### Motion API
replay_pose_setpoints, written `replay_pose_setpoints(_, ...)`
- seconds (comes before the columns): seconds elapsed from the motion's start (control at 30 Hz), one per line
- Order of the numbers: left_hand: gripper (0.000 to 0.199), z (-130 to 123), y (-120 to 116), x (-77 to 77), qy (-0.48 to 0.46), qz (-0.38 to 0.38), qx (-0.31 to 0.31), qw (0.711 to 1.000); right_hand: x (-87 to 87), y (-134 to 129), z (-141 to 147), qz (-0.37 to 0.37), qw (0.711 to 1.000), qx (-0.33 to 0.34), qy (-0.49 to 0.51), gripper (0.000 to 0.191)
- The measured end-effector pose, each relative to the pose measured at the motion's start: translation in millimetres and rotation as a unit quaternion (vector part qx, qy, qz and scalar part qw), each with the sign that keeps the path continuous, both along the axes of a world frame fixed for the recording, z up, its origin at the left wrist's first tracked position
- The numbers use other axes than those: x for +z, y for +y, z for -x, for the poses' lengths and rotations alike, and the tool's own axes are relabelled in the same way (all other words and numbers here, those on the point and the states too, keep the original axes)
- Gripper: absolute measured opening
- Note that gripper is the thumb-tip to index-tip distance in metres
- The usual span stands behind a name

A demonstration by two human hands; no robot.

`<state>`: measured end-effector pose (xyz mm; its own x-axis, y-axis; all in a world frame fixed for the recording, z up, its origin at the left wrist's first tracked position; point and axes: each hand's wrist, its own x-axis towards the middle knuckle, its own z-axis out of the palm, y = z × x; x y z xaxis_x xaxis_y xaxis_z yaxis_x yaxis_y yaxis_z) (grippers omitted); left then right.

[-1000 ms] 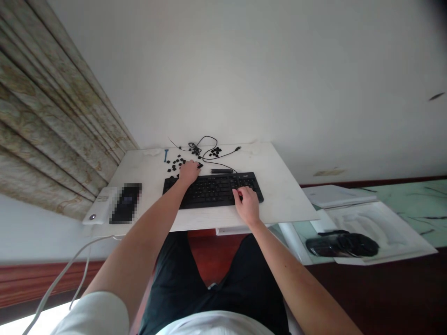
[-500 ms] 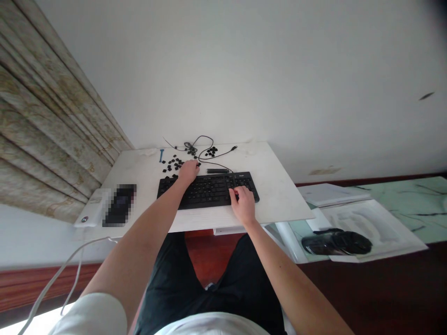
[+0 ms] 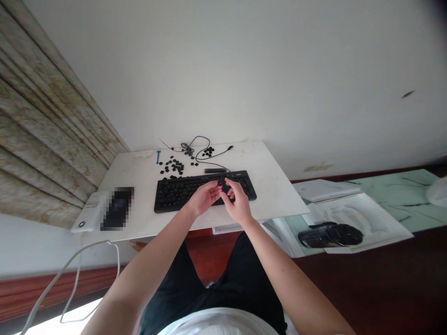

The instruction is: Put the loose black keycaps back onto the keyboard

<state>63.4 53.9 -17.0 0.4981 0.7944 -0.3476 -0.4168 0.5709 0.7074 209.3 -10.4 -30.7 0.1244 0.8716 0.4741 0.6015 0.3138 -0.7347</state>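
Note:
A black keyboard (image 3: 174,194) lies on the white table. Above its right half my left hand (image 3: 205,197) is turned partly palm up, its curled fingers meeting around something too small to make out. Facing it, my right hand (image 3: 238,199) has its thumb and forefinger reaching to the left fingertips; I cannot tell whether it grips anything. Loose black keycaps (image 3: 176,166) are scattered behind the keyboard, with a smaller cluster (image 3: 208,151) by the coiled black cable (image 3: 187,148). A blue tool (image 3: 158,157) lies left of the keycaps.
At the table's left are a blurred dark phone-like object (image 3: 118,208) and a white box (image 3: 86,215). A black bar (image 3: 215,170) lies behind the keyboard. To the right, an open white package (image 3: 377,218) and a dark glossy object (image 3: 330,235) rest on a lower surface.
My left hand has moved from the keycaps behind the keyboard right and toward me, turning over beside my right hand. My right hand has lifted slightly, its fingers now toward the left ones.

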Motion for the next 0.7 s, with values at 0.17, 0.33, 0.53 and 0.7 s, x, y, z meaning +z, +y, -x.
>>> replay_pose_setpoints(0.17, 0.008, 4, -11, -2.2, -0.044, 0.013, -0.001, 0.999, 16.3, 12, 11, 0.024, 0.998, 0.053, 0.031, 0.030)
replay_pose_setpoints(0.33, 0.011, 14, -19, -1.8, -0.046, 0.005, 0.010, 0.999, 11.1, 19, 13, 0.047, 0.995, 0.065, 0.052, 0.027)
replay_pose_setpoints(0.53, 0.035, 43, -31, 1.8, 0.056, -0.096, -0.002, 0.994, -3.1, 21, 20, 0.198, 0.932, 0.053, 0.300, 0.025)
replay_pose_setpoints(0.7, 0.025, 101, -28, -8.4, 0.425, -0.368, 0.145, 0.814, -5.3, 24, 16, 0.275, 0.817, 0.021, 0.506, 0.030)
